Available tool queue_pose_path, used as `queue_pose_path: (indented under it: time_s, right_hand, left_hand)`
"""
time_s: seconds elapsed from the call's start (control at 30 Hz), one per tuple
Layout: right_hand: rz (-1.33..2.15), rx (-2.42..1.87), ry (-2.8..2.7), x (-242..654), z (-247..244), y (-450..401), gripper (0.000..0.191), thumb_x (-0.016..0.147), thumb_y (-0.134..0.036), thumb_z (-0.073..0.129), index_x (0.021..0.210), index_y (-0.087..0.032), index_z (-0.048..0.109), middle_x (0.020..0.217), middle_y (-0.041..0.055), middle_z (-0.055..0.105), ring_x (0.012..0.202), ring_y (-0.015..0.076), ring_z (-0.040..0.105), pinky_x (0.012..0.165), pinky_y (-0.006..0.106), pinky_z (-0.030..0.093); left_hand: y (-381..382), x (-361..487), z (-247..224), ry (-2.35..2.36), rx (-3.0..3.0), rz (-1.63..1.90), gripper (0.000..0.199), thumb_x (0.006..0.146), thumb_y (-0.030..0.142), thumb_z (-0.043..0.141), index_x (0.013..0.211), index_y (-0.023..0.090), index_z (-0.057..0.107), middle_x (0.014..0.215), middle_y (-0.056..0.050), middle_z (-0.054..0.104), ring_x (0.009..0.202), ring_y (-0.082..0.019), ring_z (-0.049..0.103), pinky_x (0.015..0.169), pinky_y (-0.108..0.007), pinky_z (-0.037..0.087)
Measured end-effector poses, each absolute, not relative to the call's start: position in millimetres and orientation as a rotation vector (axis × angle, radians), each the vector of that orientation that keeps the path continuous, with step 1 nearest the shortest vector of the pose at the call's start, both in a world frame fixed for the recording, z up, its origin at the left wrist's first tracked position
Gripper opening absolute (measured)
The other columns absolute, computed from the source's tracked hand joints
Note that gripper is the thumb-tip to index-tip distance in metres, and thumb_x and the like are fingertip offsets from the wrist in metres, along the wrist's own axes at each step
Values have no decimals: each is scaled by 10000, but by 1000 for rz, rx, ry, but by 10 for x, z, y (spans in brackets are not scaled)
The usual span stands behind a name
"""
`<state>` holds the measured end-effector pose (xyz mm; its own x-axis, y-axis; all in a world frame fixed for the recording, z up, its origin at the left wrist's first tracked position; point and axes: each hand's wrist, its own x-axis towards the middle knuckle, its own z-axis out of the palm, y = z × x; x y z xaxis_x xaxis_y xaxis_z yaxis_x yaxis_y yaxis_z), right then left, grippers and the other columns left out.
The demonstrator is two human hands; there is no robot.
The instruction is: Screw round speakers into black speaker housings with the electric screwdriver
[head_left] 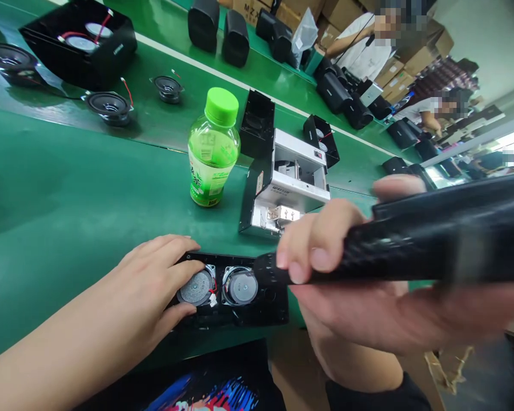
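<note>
Speaker panel [235, 291], a black board with two round drivers side by side, lies flat on the green bench [68, 188], just in front of the green-capped tea bottle [213, 149] and the open grey metal box [289, 191] beside that bottle. We go by size. Largest near the panel is the long black tool [411, 245], blurred, reaching in from the right with its tip above the panel's right end. Our right hand [360, 285] is closed round its barrel, fingers [321, 245] curled tight over the top and thumb along the far side; what the tip bears we cannot tell. Our left hand [158, 285] rests on the panel's left end, fingers loosely spread rather than gripping, fingertips touching the left driver [196, 287] near its small red-and-white wire connector. The right driver [241, 285] sits bare between the two hands. Doing this well, in our judgement, means pressing the panel flat so it cannot slide, and keeping fingertips clear of the tool's tip and the thin wires. Beyond the bottle, loose speaker cones [109, 106] and black cabinets [220, 25] line the bench.
</note>
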<state>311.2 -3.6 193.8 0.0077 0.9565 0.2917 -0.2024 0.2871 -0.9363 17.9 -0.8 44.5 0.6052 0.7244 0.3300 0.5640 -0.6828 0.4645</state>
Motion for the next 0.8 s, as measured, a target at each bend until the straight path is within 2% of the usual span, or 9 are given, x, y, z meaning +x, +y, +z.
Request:
queue_pose_path:
  time_s: [0.1, 0.2, 0.37, 0.53, 0.73, 0.8]
  right_hand:
    - [1208, -758, -1170, 2952, 1745, 146, 558, 1072, -879, 942, 1251, -372, 794, 777, -53, 822, 614, 223, 774, 643, 404, 735]
    - [1227, -696, -1131, 2845, 1532, 281, 620, 1055, -921, 925, 1228, -346, 772, 751, -64, 795, 562, 199, 739, 581, 355, 698]
    - [1217, -704, -1168, 2790, 1407, 311, 659, 1100, -963, 827, 1243, -325, 749, 759, -60, 773, 540, 198, 720, 557, 357, 682]
    - [1189, -716, -1229, 2782, 1404, 320, 648, 1164, -969, 715, 1269, -329, 708, 764, -69, 753, 549, 197, 718, 557, 361, 672]
    - [1216, -720, -1212, 2728, 1417, 335, 661, 1086, -968, 840, 1221, -330, 737, 711, -57, 768, 505, 217, 710, 516, 369, 633]
    - [1200, -712, -1257, 2678, 1401, 333, 685, 1089, -1008, 791, 1200, -335, 731, 682, -59, 746, 474, 223, 690, 484, 373, 606]
  left_hand:
    - [28, 218, 534, 1012, 2516, 724, 392, 987, 199, 779, 1354, 333, 818, 1485, -128, 878, 1332, -407, 880, 1053, -571, 778]
    - [77, 225, 613, 964, 2511, 702, 321, 1014, 209, 795, 1314, 312, 845, 1451, -136, 894, 1290, -415, 897, 990, -585, 797]
    - [34, 229, 628, 1001, 2460, 678, 299, 1002, 187, 806, 1266, 310, 874, 1482, -130, 900, 1318, -419, 892, 1025, -608, 793]
    - [-34, 244, 570, 1075, 2389, 706, 291, 1013, 199, 795, 1259, 329, 880, 1494, -110, 877, 1354, -404, 857, 1122, -634, 749]
    - [69, 204, 606, 1000, 2376, 627, 292, 1018, 245, 849, 1288, 346, 893, 1462, -96, 893, 1333, -405, 866, 1072, -605, 747]
    - [94, 202, 629, 999, 2360, 596, 291, 1019, 253, 859, 1292, 348, 893, 1436, -97, 895, 1353, -413, 859, 1084, -602, 747]
